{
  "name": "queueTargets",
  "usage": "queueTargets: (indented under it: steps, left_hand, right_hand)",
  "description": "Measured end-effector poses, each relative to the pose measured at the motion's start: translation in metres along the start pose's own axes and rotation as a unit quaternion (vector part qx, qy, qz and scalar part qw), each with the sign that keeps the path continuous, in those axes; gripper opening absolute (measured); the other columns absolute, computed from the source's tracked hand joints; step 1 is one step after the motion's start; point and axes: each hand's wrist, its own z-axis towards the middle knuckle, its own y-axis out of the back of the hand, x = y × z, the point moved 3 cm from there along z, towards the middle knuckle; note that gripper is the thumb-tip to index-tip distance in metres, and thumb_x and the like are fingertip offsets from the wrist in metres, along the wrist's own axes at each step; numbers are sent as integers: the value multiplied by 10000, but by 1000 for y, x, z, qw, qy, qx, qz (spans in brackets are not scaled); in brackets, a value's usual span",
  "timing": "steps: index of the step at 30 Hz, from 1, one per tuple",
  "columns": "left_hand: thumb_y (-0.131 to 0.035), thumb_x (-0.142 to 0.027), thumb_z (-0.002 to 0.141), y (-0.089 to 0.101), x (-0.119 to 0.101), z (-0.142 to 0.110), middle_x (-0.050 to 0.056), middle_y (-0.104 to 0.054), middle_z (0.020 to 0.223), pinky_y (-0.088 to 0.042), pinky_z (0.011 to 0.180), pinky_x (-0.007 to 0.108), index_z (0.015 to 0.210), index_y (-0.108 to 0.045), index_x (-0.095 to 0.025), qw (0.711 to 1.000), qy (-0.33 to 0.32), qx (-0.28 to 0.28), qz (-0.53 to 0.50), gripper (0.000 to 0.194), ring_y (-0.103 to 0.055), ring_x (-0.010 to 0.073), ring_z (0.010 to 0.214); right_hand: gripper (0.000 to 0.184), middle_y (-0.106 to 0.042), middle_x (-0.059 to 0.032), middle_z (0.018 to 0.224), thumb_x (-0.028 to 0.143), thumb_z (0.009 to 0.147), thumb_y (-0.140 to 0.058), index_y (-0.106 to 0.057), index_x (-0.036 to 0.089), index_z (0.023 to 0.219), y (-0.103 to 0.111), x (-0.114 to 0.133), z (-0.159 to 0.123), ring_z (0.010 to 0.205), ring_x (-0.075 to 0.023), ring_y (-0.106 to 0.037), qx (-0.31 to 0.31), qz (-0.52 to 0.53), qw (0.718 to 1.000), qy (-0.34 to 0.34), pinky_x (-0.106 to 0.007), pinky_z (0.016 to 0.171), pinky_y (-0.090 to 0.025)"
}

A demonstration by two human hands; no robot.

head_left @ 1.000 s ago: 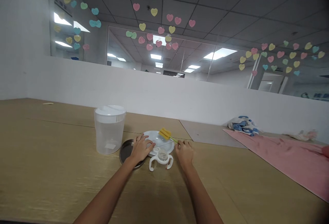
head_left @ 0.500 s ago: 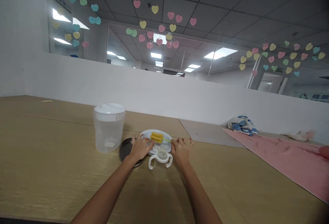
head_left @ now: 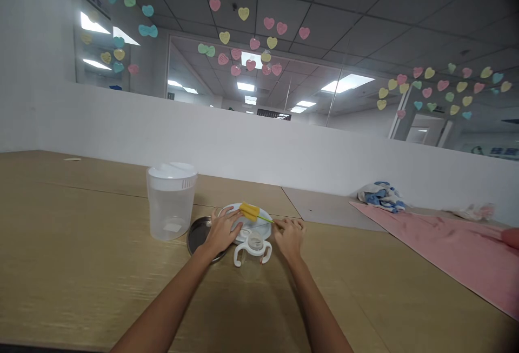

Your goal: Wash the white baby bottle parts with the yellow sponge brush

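My right hand (head_left: 288, 237) is closed on the thin green handle of a sponge brush (head_left: 249, 212) with a yellow foam head. The brush head is over the far part of a white plate (head_left: 265, 230). At the plate's left side, my left hand (head_left: 222, 231) lies with its fingers spread, some of them by the brush head; whether they press on the plate I cannot tell. Between my wrists stands a clear baby bottle (head_left: 255, 240) with a white two-handled collar. Partly under my left hand is a round dark metal dish (head_left: 197, 233).
A translucent lidded plastic pitcher (head_left: 170, 207) stands on the wooden table (head_left: 101, 266), left of the dish. At the right lie a pink cloth (head_left: 438, 250) and a crumpled blue and white cloth (head_left: 381, 197). A white wall (head_left: 227, 139) with windows above bounds the table's back.
The yellow brush head has shifted slightly up and right and now tilts down towards its handle. My right hand has moved slightly right with it; the left fingers have spread more.
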Motion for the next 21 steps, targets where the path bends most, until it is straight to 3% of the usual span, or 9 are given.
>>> queueTargets:
  steps: [3, 6, 9, 12, 17, 21]
  left_hand:
    - [-460, -263, 858, 4, -2, 1, 32, -555, 1242, -196, 1023, 553, 1181, -516, -270, 999, -34, -42, -3, 328, -430, 253, 1186]
    - [-419, -229, 877, 6, -3, 0, 60, -523, 1269, -303, 1016, 448, 1232, -459, -226, 993, -60, -95, -37, 357, -433, 215, 1192]
    - [-366, -221, 906, 8, -4, -2, 82, -502, 1277, -371, 992, 359, 1292, -371, -201, 984, -59, -147, -82, 386, -452, 177, 1180]
    - [-369, -240, 913, 9, -5, -3, 95, -503, 1253, -392, 981, 356, 1295, -347, -199, 973, -43, -197, -112, 385, -460, 179, 1172]
    - [-335, -273, 926, 10, -3, -3, 109, -475, 1253, -424, 949, 355, 1249, -390, -190, 955, -2, -247, -164, 338, -442, 184, 1185]
    - [-302, -301, 935, 11, -2, -3, 101, -560, 1155, -438, 920, 345, 1208, -422, -177, 948, 40, -247, -195, 323, -532, 172, 1080]
  right_hand:
    - [207, -688, -25, 771, 276, 772, -520, -725, 268, 788, -1, -6, 2, 800, -192, -543, -2, 44, 998, -37, -366, 843, -245]
    - [262, -700, -37, 812, 350, 772, -483, -724, 248, 782, -5, -10, 3, 812, -214, -569, -2, 114, 991, -66, -367, 825, -294]
    - [301, -707, -41, 833, 399, 756, -473, -724, 234, 787, -10, -12, 3, 817, -231, -595, 9, 191, 978, -89, -348, 786, -352]
    - [310, -712, -43, 829, 413, 745, -476, -724, 234, 792, -13, -12, 2, 822, -245, -612, 30, 223, 970, -94, -345, 767, -373]
    - [294, -714, -47, 826, 388, 757, -470, -721, 235, 766, -6, -10, 1, 797, -241, -618, 38, 204, 977, -41, -369, 792, -314]
    - [279, -707, -28, 759, 331, 784, -456, -703, 223, 710, 5, 0, -1, 697, -178, -590, -2, 175, 982, 67, -335, 751, -274]
